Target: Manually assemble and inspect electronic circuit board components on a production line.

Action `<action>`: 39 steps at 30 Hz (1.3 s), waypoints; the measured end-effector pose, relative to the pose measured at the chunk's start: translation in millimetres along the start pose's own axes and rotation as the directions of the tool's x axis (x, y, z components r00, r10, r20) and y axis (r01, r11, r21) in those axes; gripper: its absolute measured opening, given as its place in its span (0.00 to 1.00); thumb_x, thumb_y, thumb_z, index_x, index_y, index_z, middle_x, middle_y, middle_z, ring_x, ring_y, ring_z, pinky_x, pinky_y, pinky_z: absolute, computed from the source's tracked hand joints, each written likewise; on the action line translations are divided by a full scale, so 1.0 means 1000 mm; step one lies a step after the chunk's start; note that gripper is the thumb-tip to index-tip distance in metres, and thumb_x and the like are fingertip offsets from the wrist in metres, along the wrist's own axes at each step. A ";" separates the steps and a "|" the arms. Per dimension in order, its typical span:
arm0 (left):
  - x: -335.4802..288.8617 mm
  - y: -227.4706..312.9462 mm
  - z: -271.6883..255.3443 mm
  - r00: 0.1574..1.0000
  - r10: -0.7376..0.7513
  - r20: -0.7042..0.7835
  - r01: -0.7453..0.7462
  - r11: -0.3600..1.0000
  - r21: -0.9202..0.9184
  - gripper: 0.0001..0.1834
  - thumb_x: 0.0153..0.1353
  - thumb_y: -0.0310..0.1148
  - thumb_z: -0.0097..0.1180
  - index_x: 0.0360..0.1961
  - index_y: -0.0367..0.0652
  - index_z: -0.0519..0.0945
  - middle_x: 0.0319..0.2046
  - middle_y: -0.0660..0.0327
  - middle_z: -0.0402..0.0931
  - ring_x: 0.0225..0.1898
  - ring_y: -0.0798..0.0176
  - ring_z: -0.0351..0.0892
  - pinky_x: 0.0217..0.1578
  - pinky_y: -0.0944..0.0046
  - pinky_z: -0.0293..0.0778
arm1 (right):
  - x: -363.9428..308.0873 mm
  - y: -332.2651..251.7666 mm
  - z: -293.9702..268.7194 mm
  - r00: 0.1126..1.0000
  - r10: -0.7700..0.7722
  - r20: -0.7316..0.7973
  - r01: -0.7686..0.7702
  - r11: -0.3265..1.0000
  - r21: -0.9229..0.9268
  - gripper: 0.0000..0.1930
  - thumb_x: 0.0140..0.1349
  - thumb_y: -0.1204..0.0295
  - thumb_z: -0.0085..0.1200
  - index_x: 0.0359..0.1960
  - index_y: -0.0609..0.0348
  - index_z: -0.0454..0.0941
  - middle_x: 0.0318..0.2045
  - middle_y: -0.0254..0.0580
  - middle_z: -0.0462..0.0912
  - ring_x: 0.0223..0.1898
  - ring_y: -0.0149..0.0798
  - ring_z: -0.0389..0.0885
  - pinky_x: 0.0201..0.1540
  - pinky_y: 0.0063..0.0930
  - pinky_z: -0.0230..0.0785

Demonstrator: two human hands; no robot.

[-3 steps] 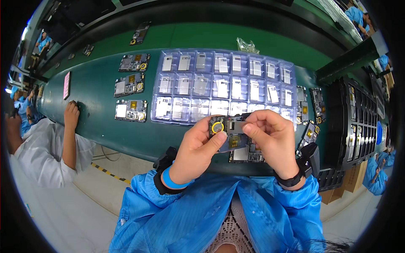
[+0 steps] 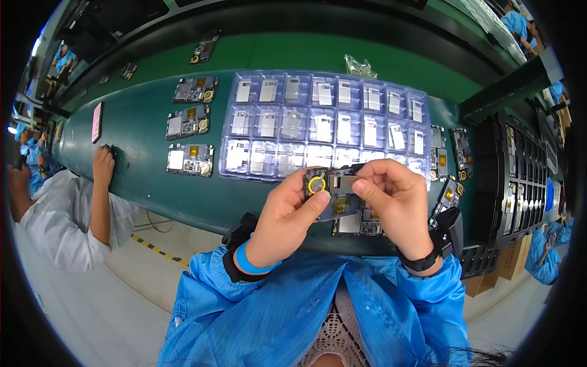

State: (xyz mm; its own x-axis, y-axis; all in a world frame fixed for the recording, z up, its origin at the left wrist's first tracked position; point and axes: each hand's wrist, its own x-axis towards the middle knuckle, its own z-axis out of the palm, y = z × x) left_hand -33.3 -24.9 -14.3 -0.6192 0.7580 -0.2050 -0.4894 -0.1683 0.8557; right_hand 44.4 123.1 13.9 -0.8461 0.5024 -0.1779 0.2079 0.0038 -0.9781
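Observation:
My left hand (image 2: 284,208) is closed on the left end of a dark circuit board (image 2: 337,209), its thumb beside a round yellow-ringed part (image 2: 317,185). A flat silver metal shield (image 2: 341,184) lies over the board's upper part. The thumb and fingers of my right hand (image 2: 394,199) pinch the shield's right end. Whether the shield is seated on the board cannot be made out. Below the held board, another circuit board (image 2: 350,225) lies on the bench, partly covered by my hands and the first board.
A clear plastic tray (image 2: 275,72) of silver shields sits just beyond my hands. Several circuit boards (image 2: 188,118) lie left of it, others (image 2: 439,153) right. A black rack (image 2: 496,177) stands at far right. A co-worker's hand (image 2: 104,164) rests on the bench (image 2: 137,147) at left.

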 end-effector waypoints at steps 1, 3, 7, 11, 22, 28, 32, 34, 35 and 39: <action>0.000 0.000 0.001 1.000 0.003 0.004 -0.003 1.000 -0.002 0.16 0.61 0.26 0.45 0.51 0.34 0.65 0.40 0.64 0.71 0.40 0.75 0.69 0.41 0.73 0.67 | 0.000 0.000 0.000 1.000 -0.012 -0.004 0.012 1.000 0.001 0.06 0.50 0.80 0.57 0.31 0.64 0.76 0.21 0.33 0.78 0.24 0.21 0.73 0.27 0.15 0.67; 0.000 0.000 -0.001 1.000 0.007 0.008 -0.007 1.000 -0.008 0.16 0.61 0.26 0.45 0.51 0.34 0.65 0.40 0.64 0.71 0.39 0.75 0.69 0.41 0.73 0.67 | 0.000 0.000 0.001 1.000 -0.004 -0.008 0.004 1.000 0.004 0.06 0.50 0.80 0.57 0.30 0.64 0.76 0.21 0.33 0.78 0.24 0.21 0.73 0.27 0.15 0.66; 0.002 -0.001 -0.002 1.000 0.000 0.012 0.000 1.000 0.030 0.16 0.61 0.26 0.45 0.51 0.34 0.65 0.39 0.64 0.71 0.39 0.75 0.69 0.40 0.74 0.67 | 0.002 0.001 -0.001 1.000 0.005 -0.010 -0.005 1.000 0.011 0.05 0.51 0.80 0.57 0.30 0.64 0.76 0.20 0.32 0.77 0.23 0.21 0.72 0.26 0.15 0.66; 0.001 -0.001 -0.001 1.000 0.011 0.013 -0.011 1.000 0.024 0.16 0.61 0.26 0.45 0.51 0.34 0.65 0.39 0.64 0.71 0.39 0.75 0.69 0.41 0.74 0.67 | 0.001 0.002 0.001 1.000 0.008 -0.013 -0.008 1.000 -0.002 0.05 0.50 0.80 0.57 0.30 0.64 0.76 0.20 0.32 0.77 0.23 0.21 0.72 0.26 0.15 0.66; 0.001 -0.001 0.002 1.000 0.008 0.012 -0.008 1.000 0.029 0.16 0.61 0.26 0.45 0.50 0.33 0.65 0.40 0.63 0.71 0.40 0.74 0.70 0.43 0.72 0.67 | 0.000 0.004 -0.001 1.000 0.001 -0.012 -0.001 1.000 0.021 0.05 0.50 0.80 0.57 0.30 0.64 0.76 0.21 0.32 0.78 0.23 0.21 0.72 0.27 0.15 0.66; 0.002 0.000 0.005 1.000 0.001 -0.001 -0.001 1.000 0.018 0.15 0.61 0.25 0.45 0.50 0.33 0.65 0.40 0.63 0.71 0.41 0.74 0.69 0.43 0.73 0.67 | -0.002 0.011 0.002 0.982 -0.158 -0.105 0.147 0.984 -0.101 0.04 0.48 0.79 0.59 0.27 0.64 0.77 0.18 0.34 0.76 0.20 0.21 0.71 0.22 0.16 0.64; 0.002 0.000 0.008 1.000 0.006 -0.026 -0.006 0.999 0.034 0.15 0.61 0.25 0.45 0.50 0.34 0.65 0.40 0.64 0.70 0.41 0.75 0.68 0.43 0.74 0.66 | -0.002 0.006 0.002 0.970 -0.211 -0.122 0.185 0.963 -0.196 0.04 0.47 0.79 0.59 0.26 0.63 0.77 0.17 0.36 0.75 0.18 0.23 0.71 0.20 0.18 0.63; 0.002 0.000 0.008 0.999 0.012 -0.032 -0.011 0.999 0.048 0.15 0.61 0.25 0.45 0.49 0.35 0.65 0.40 0.64 0.70 0.40 0.76 0.67 0.42 0.75 0.65 | -0.003 0.006 0.003 0.955 -0.261 -0.137 0.221 0.942 -0.253 0.04 0.46 0.78 0.59 0.25 0.62 0.78 0.17 0.38 0.76 0.17 0.27 0.71 0.19 0.19 0.63; 0.001 -0.001 0.008 0.999 0.017 -0.045 -0.015 0.998 0.060 0.15 0.61 0.25 0.45 0.49 0.35 0.66 0.39 0.64 0.70 0.40 0.76 0.67 0.42 0.75 0.65 | -0.003 0.006 0.003 0.954 -0.266 -0.140 0.225 0.941 -0.252 0.04 0.46 0.78 0.59 0.25 0.62 0.78 0.17 0.38 0.76 0.17 0.27 0.71 0.19 0.19 0.63; -0.001 0.001 0.010 0.999 0.021 -0.045 -0.018 0.998 0.062 0.14 0.61 0.25 0.46 0.48 0.35 0.66 0.38 0.65 0.70 0.38 0.77 0.66 0.40 0.76 0.65 | -0.006 0.004 0.004 0.942 -0.308 -0.135 0.254 0.914 -0.316 0.04 0.45 0.78 0.60 0.24 0.62 0.78 0.18 0.40 0.77 0.17 0.29 0.72 0.19 0.21 0.63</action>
State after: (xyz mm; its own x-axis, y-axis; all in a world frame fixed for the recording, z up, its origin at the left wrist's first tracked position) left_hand -26.8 -19.0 -8.4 -0.6564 0.7251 -0.2083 -0.4391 -0.1427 0.8870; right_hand 48.3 117.2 10.8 -0.7947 0.5886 0.1483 0.1307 0.4045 -0.9051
